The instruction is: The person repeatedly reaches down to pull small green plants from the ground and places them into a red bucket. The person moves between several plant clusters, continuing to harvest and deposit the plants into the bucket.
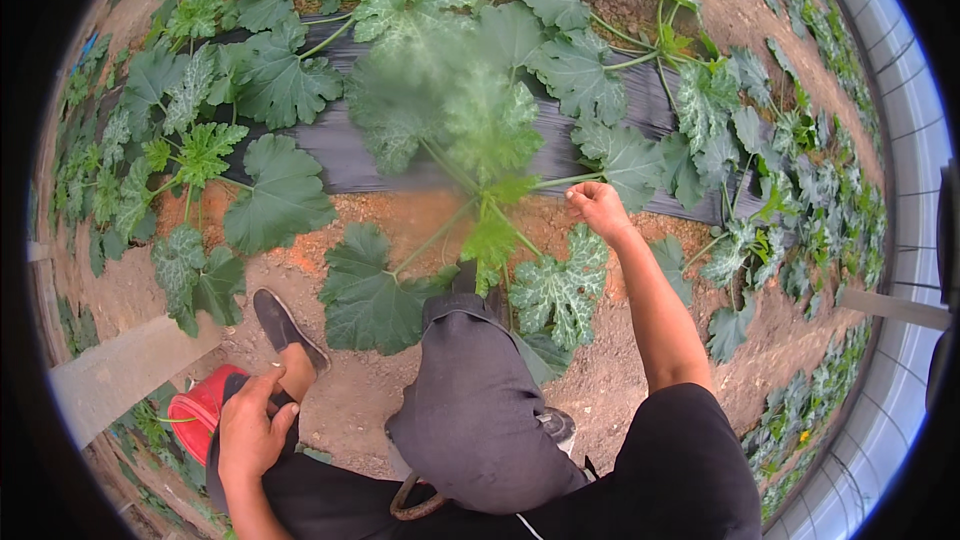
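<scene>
My right hand (596,208) reaches out with thumb and fingers pinched together, just below a leaf stalk (574,180) of a squash plant. No object shows in its fingertips. My left hand (253,424) rests over my bent knee, fingers loosely apart, beside a red bucket (196,411). Before me grows the squash plant (484,199), its broad lobed leaves spreading from a central crown. Some leaves carry silvery mottling, such as the lower right leaf (561,286). A blurred patch lies over the plant's upper leaves. Dark grey cloth (469,397) covers the middle foreground.
Black plastic mulch film (341,146) covers the bed behind the plant. Neighbouring squash plants stand left (281,191) and right (739,131). A pale post or board (139,371) juts in at left. My dark shoe (289,326) is on bare soil. A translucent ribbed wall (911,120) curves along the right.
</scene>
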The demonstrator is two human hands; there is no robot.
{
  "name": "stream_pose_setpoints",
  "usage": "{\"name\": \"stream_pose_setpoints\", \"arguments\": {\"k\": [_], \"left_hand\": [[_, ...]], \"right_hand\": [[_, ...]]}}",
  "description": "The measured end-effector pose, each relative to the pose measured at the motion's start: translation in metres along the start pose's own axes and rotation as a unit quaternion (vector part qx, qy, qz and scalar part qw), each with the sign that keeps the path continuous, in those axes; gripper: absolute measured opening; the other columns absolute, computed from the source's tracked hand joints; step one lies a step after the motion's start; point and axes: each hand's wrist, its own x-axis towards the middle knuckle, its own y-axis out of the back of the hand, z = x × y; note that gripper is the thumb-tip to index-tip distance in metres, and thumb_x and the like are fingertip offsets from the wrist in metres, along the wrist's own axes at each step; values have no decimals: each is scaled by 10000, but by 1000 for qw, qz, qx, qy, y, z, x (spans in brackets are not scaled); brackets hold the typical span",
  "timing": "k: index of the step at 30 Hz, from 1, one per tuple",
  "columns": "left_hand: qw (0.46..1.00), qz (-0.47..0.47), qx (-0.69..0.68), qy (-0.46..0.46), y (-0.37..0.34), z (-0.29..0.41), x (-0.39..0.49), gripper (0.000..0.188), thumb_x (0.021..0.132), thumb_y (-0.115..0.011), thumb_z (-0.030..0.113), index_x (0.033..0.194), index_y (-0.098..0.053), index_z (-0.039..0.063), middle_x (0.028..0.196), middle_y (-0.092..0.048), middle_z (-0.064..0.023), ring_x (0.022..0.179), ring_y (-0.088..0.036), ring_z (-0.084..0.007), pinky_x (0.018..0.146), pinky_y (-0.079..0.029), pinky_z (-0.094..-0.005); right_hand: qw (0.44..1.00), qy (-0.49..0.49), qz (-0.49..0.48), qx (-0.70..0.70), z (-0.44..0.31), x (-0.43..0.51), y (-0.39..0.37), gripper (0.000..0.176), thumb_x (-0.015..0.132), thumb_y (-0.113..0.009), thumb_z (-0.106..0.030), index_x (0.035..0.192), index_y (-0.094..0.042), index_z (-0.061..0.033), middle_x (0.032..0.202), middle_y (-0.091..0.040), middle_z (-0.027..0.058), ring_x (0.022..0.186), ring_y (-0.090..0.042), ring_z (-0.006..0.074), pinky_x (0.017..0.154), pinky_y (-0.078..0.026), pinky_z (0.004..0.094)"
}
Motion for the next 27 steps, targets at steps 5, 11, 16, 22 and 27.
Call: {"name": "stream_pose_setpoints", "arguments": {"k": [5,11,16,22,27], "left_hand": [[999,-36,30,-1,-19,7,19,551,743,-815,-6,1271,-656,3,997,-706,-173,713,-672,-286,703,-541,-398],[999,-40,24,11,-17,19,37,544,726,-836,45,1241,-661,36,945,-661,-174,820,-673,-363,711,-522,-448],[997,-69,42,13,-13,23,46,554,725,-822,37,1248,-644,2,998,-677,-186,827,-655,-370,747,-523,-442],[998,-62,24,6,-4,24,52,556,725,-835,91,1247,-657,22,1060,-685,-190,946,-661,-404,836,-525,-464],[999,-50,12,2,3,26,54,573,707,-842,100,1246,-660,24,1076,-686,-176,949,-660,-392,845,-523,-464]], "right_hand": [[991,85,13,-104,32,61,-43,291,922,-692,-230,1079,-757,7,990,-776,200,923,-756,325,862,-571,412],[958,217,44,-184,16,155,-58,442,843,-749,-172,1251,-676,-20,1258,-678,196,1122,-682,304,983,-534,401],[852,315,-80,-412,17,214,-79,240,840,-677,-186,1054,-709,-82,1033,-706,168,973,-674,339,861,-541,422],[668,356,-5,-653,26,201,-73,205,874,-647,-265,1021,-707,-134,984,-723,89,953,-691,301,868,-541,410],[641,336,-104,-682,20,197,-70,296,877,-655,-324,1111,-688,-147,1072,-718,82,1006,-690,315,885,-547,439]]}}
